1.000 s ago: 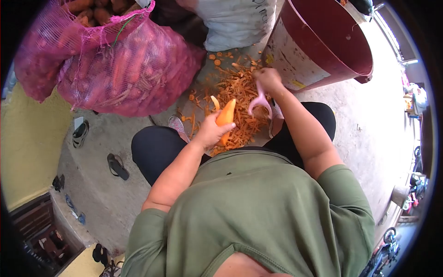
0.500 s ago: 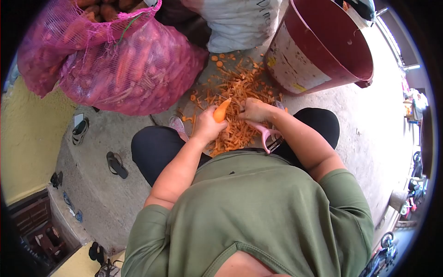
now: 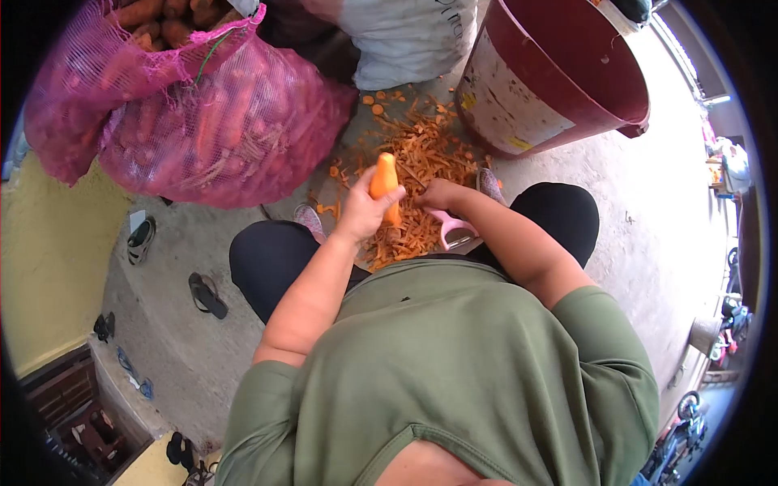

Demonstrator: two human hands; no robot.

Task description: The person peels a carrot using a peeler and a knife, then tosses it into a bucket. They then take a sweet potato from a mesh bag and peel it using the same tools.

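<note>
My left hand (image 3: 361, 212) is wrapped round a peeled orange carrot (image 3: 385, 176), which stands nearly upright with its thick end away from me. Closed on a pink-handled peeler (image 3: 442, 223), my right hand (image 3: 440, 194) is just to the right of the carrot. The peeler's forked head points back toward my lap. A thin dark edge shows by the right fingertips; I cannot make out what it is. Under both hands lies a heap of carrot peelings (image 3: 429, 146) on the concrete floor, with several cut carrot slices (image 3: 378, 108) at its far edge.
A pink mesh sack (image 3: 219, 130) full of carrots stands at the far left. Beyond the peelings are a white sack (image 3: 405, 44) and a large dark red bucket (image 3: 519, 89). Loose sandals (image 3: 207, 296) lie on the floor to the left, near a yellow wall (image 3: 49, 259).
The carrot has turned from tilted rightward to nearly upright in my left hand. My right hand has moved slightly down, and the peeler's head has swung left. The view has shifted slightly.
</note>
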